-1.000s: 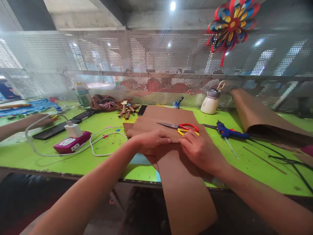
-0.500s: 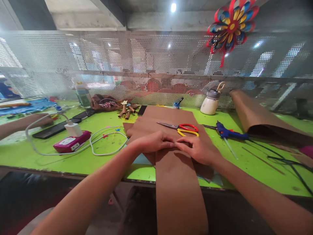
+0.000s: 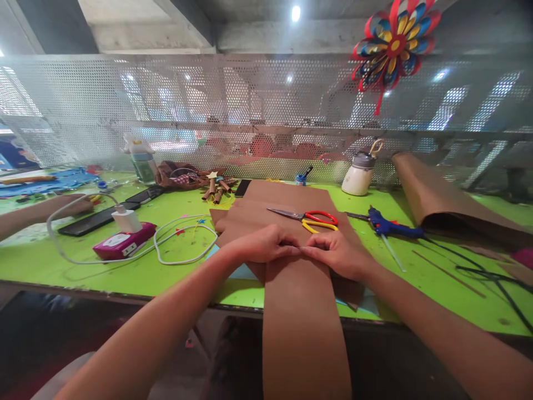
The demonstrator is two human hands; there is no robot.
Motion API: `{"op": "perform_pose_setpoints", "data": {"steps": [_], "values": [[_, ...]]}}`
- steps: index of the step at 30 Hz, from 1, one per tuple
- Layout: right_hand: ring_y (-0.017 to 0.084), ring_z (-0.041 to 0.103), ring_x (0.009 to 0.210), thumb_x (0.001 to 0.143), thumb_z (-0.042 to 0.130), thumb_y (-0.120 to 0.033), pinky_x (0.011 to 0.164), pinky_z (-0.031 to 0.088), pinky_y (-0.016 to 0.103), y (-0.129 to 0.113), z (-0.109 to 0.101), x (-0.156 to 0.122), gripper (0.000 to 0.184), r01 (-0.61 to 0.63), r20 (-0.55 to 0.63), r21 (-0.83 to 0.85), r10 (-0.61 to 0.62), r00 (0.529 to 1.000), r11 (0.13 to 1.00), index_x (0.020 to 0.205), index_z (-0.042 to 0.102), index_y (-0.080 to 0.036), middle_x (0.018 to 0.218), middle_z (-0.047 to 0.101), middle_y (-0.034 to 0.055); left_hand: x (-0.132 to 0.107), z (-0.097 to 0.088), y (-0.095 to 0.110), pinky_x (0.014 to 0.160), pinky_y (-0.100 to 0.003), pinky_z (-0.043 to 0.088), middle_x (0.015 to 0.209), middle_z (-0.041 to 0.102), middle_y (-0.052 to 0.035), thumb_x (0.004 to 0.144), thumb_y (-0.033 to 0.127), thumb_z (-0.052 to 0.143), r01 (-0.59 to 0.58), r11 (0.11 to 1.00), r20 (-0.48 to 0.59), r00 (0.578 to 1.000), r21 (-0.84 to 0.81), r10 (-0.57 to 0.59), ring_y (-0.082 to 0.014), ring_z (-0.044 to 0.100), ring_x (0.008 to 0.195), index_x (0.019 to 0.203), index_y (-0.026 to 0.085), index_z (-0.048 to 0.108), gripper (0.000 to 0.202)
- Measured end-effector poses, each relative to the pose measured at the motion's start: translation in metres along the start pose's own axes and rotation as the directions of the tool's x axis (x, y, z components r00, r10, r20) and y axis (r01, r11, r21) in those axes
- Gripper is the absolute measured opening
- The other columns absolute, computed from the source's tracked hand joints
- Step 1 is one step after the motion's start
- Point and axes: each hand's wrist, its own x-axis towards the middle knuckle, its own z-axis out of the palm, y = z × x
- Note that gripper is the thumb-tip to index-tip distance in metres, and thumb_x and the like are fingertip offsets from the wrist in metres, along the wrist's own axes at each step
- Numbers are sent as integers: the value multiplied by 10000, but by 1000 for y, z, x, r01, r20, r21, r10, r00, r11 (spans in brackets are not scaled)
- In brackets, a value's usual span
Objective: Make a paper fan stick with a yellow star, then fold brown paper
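Note:
A long strip of brown kraft paper (image 3: pixel 303 322) runs from under my fingers down over the table's front edge. My left hand (image 3: pixel 272 243) pinches its far edge, thumb and fingers pressed together. Beside it, almost fingertip to fingertip, my right hand (image 3: pixel 333 251) grips the same edge. Beneath both lie more sheets of brown paper (image 3: pixel 287 193). Scissors (image 3: pixel 306 216) with one red and one yellow handle rest on those sheets, just beyond my hands, blades pointing left.
A blue glue gun (image 3: pixel 389 225) lies to the right, near a rolled brown sheet (image 3: pixel 437 189). A cream bottle (image 3: pixel 358 175) stands behind. Leftward are a purple power block (image 3: pixel 125 240) with a white cable, phones (image 3: pixel 97 218), small paper rolls (image 3: pixel 217 189), and another person's arm (image 3: pixel 45 214).
My fingertips have shifted very slightly along the edge, and my right fingers have curled in more. The hanging part of the strip has swung a little left.

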Motion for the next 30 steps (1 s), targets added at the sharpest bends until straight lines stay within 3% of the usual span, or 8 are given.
{"op": "perform_pose_setpoints", "data": {"steps": [7,16,21,25,30], "values": [[109,440,599,799,546,-423,506,318,217,-2,-1,-1,309,3,-4,1,-3,1000,1000,714,640,-141,642,556,2,-2,-3,0,571,-186,333,715,599,7,848,396,464,21,999,13,1000,-26,-21,-96,472,643,861,147,655,314],[90,435,526,758,586,-483,453,298,205,4,-3,0,346,-48,30,127,44,999,991,717,630,-142,588,538,-14,-4,-5,2,502,-188,261,584,505,27,840,400,466,-15,997,-33,999,72,17,-75,386,545,785,128,646,330],[82,421,422,734,606,-502,419,312,212,6,-5,1,352,-93,29,225,89,996,970,695,586,-152,473,482,-42,-3,-5,-4,493,-183,271,601,525,25,830,423,473,56,998,-43,998,29,-54,-74,396,539,809,141,655,337],[81,430,419,723,626,-472,413,303,218,5,-6,1,330,-84,-50,198,96,994,976,659,594,-149,487,511,-30,-5,-8,-9,507,-185,329,653,577,12,816,433,493,134,990,15,991,-44,-133,-81,473,542,834,152,640,318],[80,440,420,741,619,-440,417,296,215,7,-11,2,307,-50,-77,195,66,995,980,664,593,-144,487,510,-33,-9,-16,-5,507,-197,374,583,563,2,822,403,483,178,980,33,984,-89,-176,-95,517,516,698,136,583,310]]}}
